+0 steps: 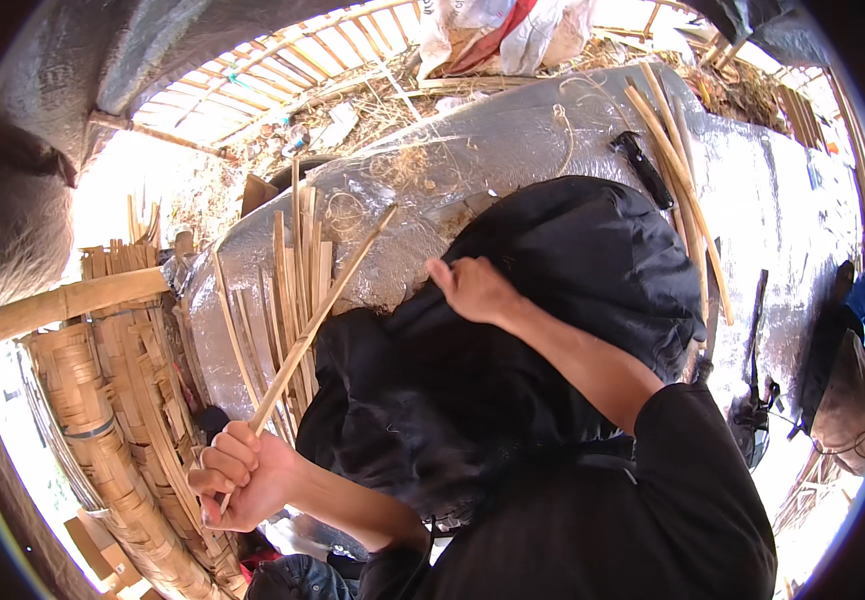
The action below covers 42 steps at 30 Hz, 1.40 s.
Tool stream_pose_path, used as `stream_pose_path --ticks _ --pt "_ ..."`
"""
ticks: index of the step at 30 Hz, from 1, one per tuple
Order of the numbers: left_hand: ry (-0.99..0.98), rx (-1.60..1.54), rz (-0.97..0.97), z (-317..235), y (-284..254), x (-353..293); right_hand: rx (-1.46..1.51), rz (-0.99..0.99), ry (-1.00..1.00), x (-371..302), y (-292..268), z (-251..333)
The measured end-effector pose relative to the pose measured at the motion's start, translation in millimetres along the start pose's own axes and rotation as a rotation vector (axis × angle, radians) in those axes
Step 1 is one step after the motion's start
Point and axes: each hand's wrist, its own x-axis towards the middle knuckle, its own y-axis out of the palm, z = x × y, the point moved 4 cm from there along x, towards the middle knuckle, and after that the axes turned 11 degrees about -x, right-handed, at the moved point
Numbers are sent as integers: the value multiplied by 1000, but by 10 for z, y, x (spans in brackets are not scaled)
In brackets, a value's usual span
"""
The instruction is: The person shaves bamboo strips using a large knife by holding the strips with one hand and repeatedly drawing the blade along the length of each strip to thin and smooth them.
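Note:
My left hand (237,478) is closed around the lower end of a long, thin bamboo strip (317,318). The strip slants up and to the right, its far tip past the black cloth's edge. Over my lap is spread a large black cloth (407,395), bunched and creased. My right hand (477,290) is above the cloth's upper part, fingers curled in and thumb pointing left, apart from the strip. Whatever those fingers may hold is hidden. Several more bamboo strips (297,255) lie just beyond the held one, on a silvery sheet (392,160).
At the right, longer bamboo sticks (687,185) lie beside a black-handled tool (642,165). Woven bamboo rolls (117,420) stand at the left, below a bamboo pole (62,305). A slatted bamboo fence (292,60) and a white-and-red sack (507,35) are at the back.

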Motion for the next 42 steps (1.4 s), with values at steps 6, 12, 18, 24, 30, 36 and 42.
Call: stream_pose_path --ticks 6,12,18,24,30,36,42 --pt "103 37 -122 -25 29 -46 56 -9 -212 -375 -159 908" --pt "18 58 -37 -14 119 -102 26 -102 -282 -433 -65 1024" --pt "100 54 3 6 169 -71 3 -56 -204 -84 -45 733" --pt "36 17 -30 10 36 -27 -103 34 5 194 -14 291" --pt "104 36 -185 -95 -53 -67 29 -2 -97 -297 147 487" --pt "66 -11 -94 -29 -95 -85 -99 -24 182 150 156 -132" --pt "117 -29 -250 -69 -101 95 74 245 275 103 -50 84"
